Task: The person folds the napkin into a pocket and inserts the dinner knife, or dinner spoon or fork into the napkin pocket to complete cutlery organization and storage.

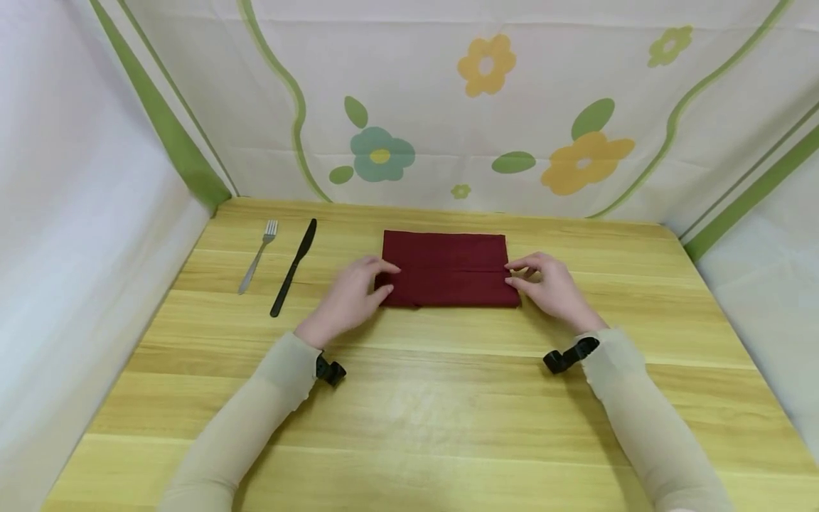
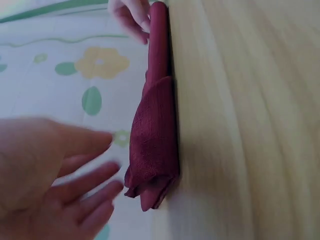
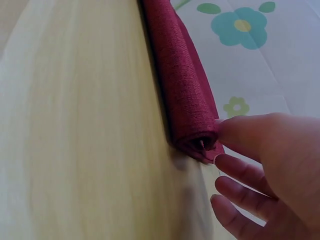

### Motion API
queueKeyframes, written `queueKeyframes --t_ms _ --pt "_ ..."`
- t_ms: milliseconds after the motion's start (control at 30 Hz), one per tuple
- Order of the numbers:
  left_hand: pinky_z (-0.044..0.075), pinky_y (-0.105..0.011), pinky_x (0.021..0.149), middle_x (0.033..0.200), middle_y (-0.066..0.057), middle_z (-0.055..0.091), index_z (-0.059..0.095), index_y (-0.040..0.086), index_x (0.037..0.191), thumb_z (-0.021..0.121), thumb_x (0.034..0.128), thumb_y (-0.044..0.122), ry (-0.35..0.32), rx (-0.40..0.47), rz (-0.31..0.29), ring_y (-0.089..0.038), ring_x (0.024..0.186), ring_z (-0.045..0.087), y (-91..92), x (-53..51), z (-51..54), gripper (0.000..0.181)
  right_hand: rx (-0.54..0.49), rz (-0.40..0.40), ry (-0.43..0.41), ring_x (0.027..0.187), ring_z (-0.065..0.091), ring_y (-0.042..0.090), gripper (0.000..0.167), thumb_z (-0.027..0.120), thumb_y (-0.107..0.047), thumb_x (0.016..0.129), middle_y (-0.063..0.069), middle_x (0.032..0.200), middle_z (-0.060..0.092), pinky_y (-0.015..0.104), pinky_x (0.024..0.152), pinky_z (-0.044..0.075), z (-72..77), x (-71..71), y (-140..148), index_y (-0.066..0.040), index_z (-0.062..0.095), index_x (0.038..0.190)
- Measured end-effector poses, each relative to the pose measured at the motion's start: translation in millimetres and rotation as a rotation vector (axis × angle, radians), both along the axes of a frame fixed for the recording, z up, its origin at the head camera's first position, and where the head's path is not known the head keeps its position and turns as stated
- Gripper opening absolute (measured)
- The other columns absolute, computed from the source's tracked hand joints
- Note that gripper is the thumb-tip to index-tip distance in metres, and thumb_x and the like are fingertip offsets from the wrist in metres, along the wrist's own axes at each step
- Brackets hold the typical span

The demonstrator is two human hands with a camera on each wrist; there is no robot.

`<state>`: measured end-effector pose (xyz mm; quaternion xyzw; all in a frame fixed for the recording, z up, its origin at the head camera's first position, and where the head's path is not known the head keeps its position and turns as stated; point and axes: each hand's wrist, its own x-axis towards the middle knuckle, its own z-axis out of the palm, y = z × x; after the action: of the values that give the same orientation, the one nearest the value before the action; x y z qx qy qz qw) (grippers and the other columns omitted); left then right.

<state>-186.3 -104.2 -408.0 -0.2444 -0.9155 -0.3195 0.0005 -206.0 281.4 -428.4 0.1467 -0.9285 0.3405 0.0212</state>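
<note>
Maroon cloth [image 1: 448, 253] near table's [image 1: 435, 412] far edge; left hand [image 1: 350, 293], fingers spread; right hand [image 1: 550, 286], fingers parted at cloth's right end; coil [image 3: 187, 142] visible only from right wrist.

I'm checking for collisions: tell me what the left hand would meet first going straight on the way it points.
The left hand would probably meet the left end of the folded dark red cloth; the two look very close, though contact is unclear.
</note>
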Motion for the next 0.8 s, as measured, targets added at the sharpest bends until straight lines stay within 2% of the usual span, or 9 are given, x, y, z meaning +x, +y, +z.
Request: queueKeyframes --t_ms 67,133,233,367,467,600,800 --pt "0.037 -0.047 0.111 0.146 -0.016 0.053 0.059 0.004 0.142 0.062 0.1026 0.01 -0.007 -0.055 -0.1 -0.032 0.137 0.046 0.5 2.7 -1.5 0.04 0.025 0.039 -0.006 0.098 0.06 0.028 0.028 0.075 -0.015 0.095 0.013 0.117 0.064 0.045 0.084 0.047 -1.2 -1.2 -0.5 -0.006 0.073 0.122" --pt "0.033 -0.046 0.115 0.154 -0.017 0.045 0.052 0.001 0.148 0.058 0.1046 0.009 -0.044 -0.106 -0.181 -0.032 0.144 0.038 -1.0 3.5 -4.6 0.044 0.028 0.05 -0.02 0.097 0.059 0.028 0.028 0.076 -0.014 0.095 0.011 0.115 0.065 0.044 0.084 0.047 -3.4 -3.1 -0.5 -0.005 0.073 0.122" --pt "0.025 -0.046 0.118 0.161 -0.017 0.031 0.041 0.001 0.154 0.053 0.1077 0.013 -0.119 -0.159 -0.259 -0.032 0.15 0.025 -6.1 2.7 -9.1 0.05 0.018 0.047 -0.023 0.095 0.059 0.026 0.024 0.077 -0.013 0.093 0.01 0.11 0.066 0.043 0.083 0.047 -5.5 -5.1 -0.3 -0.005 0.075 0.116" --pt "0.016 -0.049 0.121 0.167 -0.014 0.018 0.032 0.007 0.159 0.052 0.109 0.025 -0.203 -0.183 -0.334 -0.031 0.153 0.011 -12.3 1.1 -10.5 0.057 0.005 0.045 -0.007 0.094 0.057 0.024 0.013 0.077 -0.01 0.093 0.007 0.105 0.064 0.041 0.082 0.046 -5.3 -7.5 -0.2 -0.007 0.076 0.105" --pt "0.013 -0.051 0.121 0.168 -0.013 0.011 0.028 0.01 0.161 0.053 0.1078 0.034 -0.239 -0.204 -0.366 -0.031 0.154 0.005 -14.1 1.5 -8.1 0.064 -0.033 0.036 0.014 0.097 0.057 0.024 0.006 0.075 -0.01 0.094 0.007 0.105 0.064 0.041 0.081 0.048 -3.1 -10.0 -1.0 -0.007 0.074 0.1" --pt "0.011 -0.051 0.121 0.169 -0.011 0.006 0.025 0.012 0.162 0.055 0.1068 0.038 -0.269 -0.228 -0.371 -0.029 0.154 0.001 -13.9 2.9 -5.0 0.068 -0.09 0.029 0.028 0.099 0.062 0.025 0.006 0.071 -0.01 0.098 0.009 0.107 0.067 0.038 0.081 0.051 -1.0 -14.9 -3.1 -0.006 0.069 0.102" --pt "0.01 -0.05 0.121 0.169 -0.011 0.006 0.027 0.014 0.162 0.055 0.1064 0.039 -0.281 -0.227 -0.364 -0.029 0.154 0.001 -12.5 4.2 -2.5 0.067 -0.069 0.016 -0.023 0.081 0.065 0.024 0.009 0.067 -0.009 0.1 0.012 0.094 0.068 0.028 0.072 0.048 -2.9 -24.2 -7.4 -0.002 0.063 0.104"
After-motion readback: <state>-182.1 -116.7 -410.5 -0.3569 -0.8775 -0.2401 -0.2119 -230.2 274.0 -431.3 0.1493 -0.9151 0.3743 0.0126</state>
